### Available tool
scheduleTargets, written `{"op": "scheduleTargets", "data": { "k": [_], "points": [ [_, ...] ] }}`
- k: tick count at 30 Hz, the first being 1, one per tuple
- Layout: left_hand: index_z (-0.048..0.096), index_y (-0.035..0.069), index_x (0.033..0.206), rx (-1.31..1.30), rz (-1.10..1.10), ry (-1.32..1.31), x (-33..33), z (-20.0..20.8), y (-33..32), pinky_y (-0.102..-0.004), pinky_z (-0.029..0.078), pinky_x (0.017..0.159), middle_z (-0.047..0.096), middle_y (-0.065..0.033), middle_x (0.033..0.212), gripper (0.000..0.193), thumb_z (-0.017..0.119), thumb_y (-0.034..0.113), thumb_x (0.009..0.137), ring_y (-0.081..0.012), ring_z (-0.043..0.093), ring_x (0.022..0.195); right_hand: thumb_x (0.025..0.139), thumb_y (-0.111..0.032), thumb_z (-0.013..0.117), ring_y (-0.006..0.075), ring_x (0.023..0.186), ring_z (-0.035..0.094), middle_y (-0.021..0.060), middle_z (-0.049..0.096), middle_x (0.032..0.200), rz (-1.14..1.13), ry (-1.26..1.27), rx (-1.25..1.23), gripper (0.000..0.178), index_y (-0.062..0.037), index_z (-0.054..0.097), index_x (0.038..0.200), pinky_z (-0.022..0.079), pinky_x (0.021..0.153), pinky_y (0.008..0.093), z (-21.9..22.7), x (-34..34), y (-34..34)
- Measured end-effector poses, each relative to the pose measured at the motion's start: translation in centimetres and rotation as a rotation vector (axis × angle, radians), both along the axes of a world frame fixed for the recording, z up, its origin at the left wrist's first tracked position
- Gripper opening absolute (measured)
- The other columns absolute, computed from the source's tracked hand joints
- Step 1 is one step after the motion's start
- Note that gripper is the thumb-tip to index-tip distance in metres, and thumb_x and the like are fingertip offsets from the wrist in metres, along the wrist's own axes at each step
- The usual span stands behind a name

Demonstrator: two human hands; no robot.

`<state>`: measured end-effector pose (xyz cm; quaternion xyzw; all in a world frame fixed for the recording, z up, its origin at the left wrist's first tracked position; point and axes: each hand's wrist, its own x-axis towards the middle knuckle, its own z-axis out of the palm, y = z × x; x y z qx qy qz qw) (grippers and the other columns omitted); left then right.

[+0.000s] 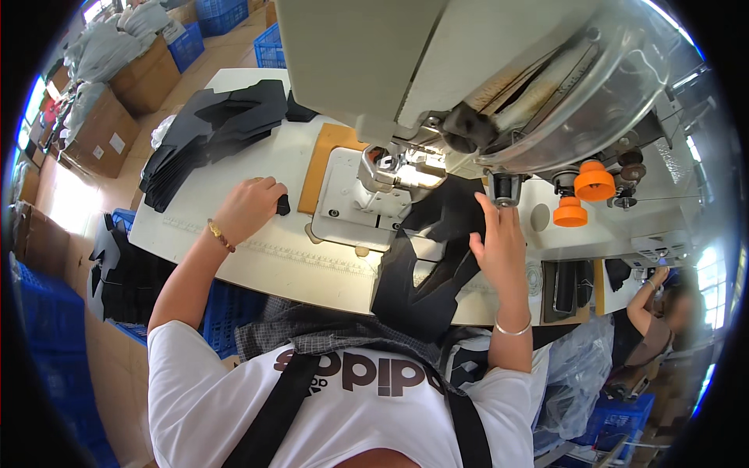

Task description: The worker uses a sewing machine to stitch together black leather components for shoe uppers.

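The right hand point(499, 238) lies flat and wide open on the black fabric piece point(433, 257). The left hand point(250, 207) curls its grip around a small black piece point(283, 205) on the counter point(257, 257).

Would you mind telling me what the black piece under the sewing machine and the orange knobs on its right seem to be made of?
The black cut piece looks like soft matte fabric or synthetic sheet: it drapes limply over the table edge under the right hand. The orange knobs look like smooth moulded plastic with an even, slightly glossy colour.
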<state>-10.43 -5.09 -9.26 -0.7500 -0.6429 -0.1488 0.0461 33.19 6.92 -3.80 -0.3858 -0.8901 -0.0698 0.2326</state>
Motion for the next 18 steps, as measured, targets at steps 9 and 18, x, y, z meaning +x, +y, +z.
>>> {"op": "scheduleTargets", "data": {
  "k": [9,18],
  "points": [
    [0.072,0.004,0.103,-0.003,0.087,-0.141,0.3,1.7,0.0,-0.0401,0.056,0.08,0.072,-0.0127,0.09,0.015,0.062,0.004,0.092,-0.0343,0.069,0.088,0.079,-0.001,0.066,0.042,0.115,0.064,0.0251,0.062,0.133,0.239,0.432,0.154,0.052,-0.0004,0.064,0.13,0.053,0.096,0.0475,0.2,-1.5,-5.0],
    [0.075,-0.002,0.1,0.782,-0.24,-0.185,8.2,12.5,-1.3,-0.0363,0.063,0.081,0.077,-0.0142,0.105,0.019,0.075,-0.004,0.082,-0.0296,0.076,0.097,0.078,-0.01,0.072,0.0238,0.094,0.066,0.0102,0.068,0.113,0.627,0.142,0.315,0.027,-0.0046,0.074,0.104,0.054,0.073,0.0357,6.6,-7.4,-4.0]
  ]
}}
